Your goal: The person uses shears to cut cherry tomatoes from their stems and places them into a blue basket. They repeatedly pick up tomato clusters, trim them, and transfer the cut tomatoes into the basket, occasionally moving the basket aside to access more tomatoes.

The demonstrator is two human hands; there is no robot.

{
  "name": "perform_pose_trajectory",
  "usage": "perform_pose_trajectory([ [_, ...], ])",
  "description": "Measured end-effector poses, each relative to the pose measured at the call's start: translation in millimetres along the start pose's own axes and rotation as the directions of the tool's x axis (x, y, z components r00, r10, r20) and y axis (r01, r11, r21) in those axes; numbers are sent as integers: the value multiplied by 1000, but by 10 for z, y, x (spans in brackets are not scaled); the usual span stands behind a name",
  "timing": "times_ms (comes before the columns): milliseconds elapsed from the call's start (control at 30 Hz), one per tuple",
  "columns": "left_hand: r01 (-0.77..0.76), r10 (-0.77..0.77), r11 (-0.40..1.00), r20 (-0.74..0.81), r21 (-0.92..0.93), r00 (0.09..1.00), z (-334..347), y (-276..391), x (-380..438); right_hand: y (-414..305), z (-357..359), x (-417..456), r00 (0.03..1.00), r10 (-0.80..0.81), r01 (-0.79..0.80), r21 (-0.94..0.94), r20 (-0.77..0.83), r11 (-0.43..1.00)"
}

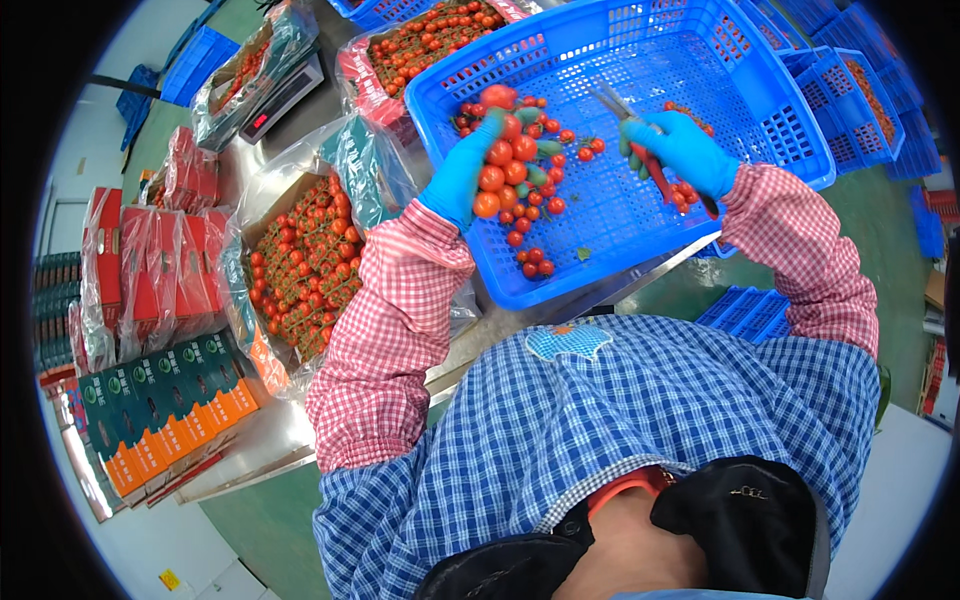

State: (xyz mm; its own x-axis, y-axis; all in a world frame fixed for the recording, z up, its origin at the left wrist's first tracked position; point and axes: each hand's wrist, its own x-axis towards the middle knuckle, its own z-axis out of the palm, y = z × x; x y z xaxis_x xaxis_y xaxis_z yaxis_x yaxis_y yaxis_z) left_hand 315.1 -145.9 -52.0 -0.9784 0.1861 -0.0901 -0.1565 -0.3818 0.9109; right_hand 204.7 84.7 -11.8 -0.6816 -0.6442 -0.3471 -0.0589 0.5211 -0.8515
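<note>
My left hand, in a blue glove with greenish fingertips, holds a vine bunch of cherry tomatoes over the left part of a large blue plastic crate. A pair of red-handled snips is gripped in my right hand, also gloved. Their metal blades lie apart and point towards the bunch without touching it. Under and beside the bunch, more loose tomatoes rest on the crate floor. A few others lie below my right hand, partly hidden by it.
Left of the crate stands a plastic-lined carton of vine tomatoes. Another filled carton is behind it, near a digital scale bearing a carton. Green-and-orange cartons and wrapped red boxes line the left. Blue crates stand at right.
</note>
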Motion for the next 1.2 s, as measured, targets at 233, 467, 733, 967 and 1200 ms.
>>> perform_pose_trajectory([
  [233,224,-125,774,203,-593,971,-204,67,-385,-56,154,33,992,-20,-3,175,128,984],
  [467,-8,174,710,-164,704,971,-260,40,-405,-236,491,-49,966,-19,3,61,257,998],
  [733,16,374,311,-138,950,917,-55,-9,-210,-176,531,-17,965,124,-106,-89,230,990],
  [967,24,229,377,-118,926,966,-51,133,-35,-170,477,42,982,110,-102,-62,156,993],
  [1200,90,86,571,-169,816,982,-419,210,259,230,254,229,977,213,-214,119,25,969],
])
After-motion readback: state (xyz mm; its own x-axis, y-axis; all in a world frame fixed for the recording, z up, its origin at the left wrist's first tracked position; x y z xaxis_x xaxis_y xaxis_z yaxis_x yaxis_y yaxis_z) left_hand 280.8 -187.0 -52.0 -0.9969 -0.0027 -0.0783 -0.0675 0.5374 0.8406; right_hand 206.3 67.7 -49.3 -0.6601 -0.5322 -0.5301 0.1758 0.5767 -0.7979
